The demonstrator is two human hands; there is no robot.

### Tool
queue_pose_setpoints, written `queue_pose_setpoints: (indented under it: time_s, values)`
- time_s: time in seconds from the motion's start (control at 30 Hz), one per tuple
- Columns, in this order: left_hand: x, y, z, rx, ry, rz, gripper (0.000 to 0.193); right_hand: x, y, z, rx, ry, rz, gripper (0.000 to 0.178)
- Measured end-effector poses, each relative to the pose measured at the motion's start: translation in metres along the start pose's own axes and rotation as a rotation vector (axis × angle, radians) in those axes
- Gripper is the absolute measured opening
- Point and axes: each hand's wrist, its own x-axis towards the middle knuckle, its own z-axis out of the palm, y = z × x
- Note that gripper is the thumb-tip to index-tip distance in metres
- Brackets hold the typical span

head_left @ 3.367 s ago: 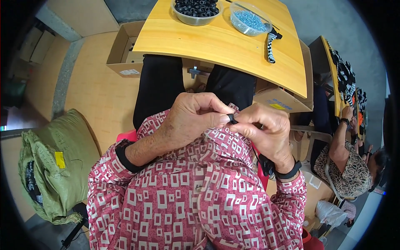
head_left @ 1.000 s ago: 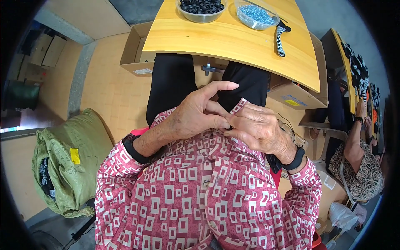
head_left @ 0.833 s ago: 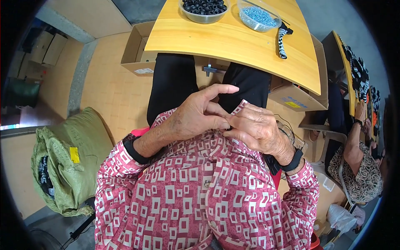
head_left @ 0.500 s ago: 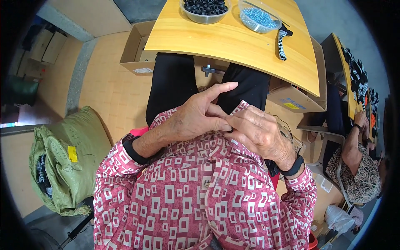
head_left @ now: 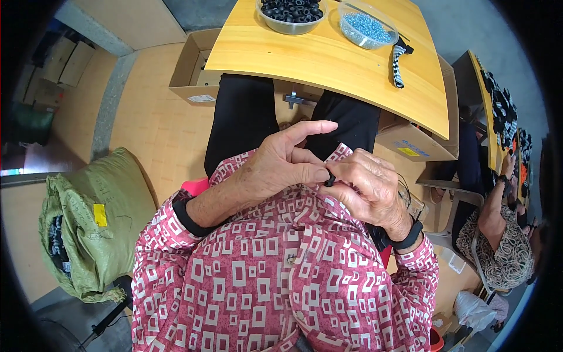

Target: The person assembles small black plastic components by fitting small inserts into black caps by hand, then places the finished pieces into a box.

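A small, black, rounded piece (head_left: 330,178) is pinched by left hand (head_left: 278,167) and right hand (head_left: 369,185); rightward, a brown cardboard box (head_left: 422,141) is yellow-labelled.

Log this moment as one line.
left hand: pinching small black piece; right hand: pinching same piece; table: bowl of black rings, bowl of blue bits, striped strip

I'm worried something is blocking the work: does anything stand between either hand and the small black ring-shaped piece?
Nothing visible does: the small black ring-shaped piece is right at the fingers of the left hand and right hand.
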Motion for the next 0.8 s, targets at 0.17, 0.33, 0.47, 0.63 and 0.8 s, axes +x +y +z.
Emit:
queue_pose_setpoints:
  time_s: [0.17, 0.33, 0.47, 0.63, 0.8]
  values:
    - [-0.005, 0.009, 0.006, 0.176, -0.027, 0.094, 0.073, 0.002, 0.001, -0.006, 0.094, 0.021, -0.024, 0.039]
    - [-0.007, 0.011, 0.011, 0.269, 0.006, 0.172, 0.073, 0.001, -0.005, -0.011, 0.016, 0.019, -0.021, 0.040]
    - [-0.008, 0.021, 0.014, 0.318, -0.010, 0.144, 0.078, 0.002, -0.007, -0.013, 0.032, -0.014, 0.003, 0.039]
    - [-0.011, 0.029, 0.017, 0.445, 0.001, 0.132, 0.079, 0.006, -0.013, -0.015, -0.024, -0.039, -0.035, 0.042]
    - [-0.008, 0.022, 0.014, 0.327, 0.004, 0.140, 0.076, 0.006, -0.014, -0.015, -0.065, -0.037, -0.036, 0.043]
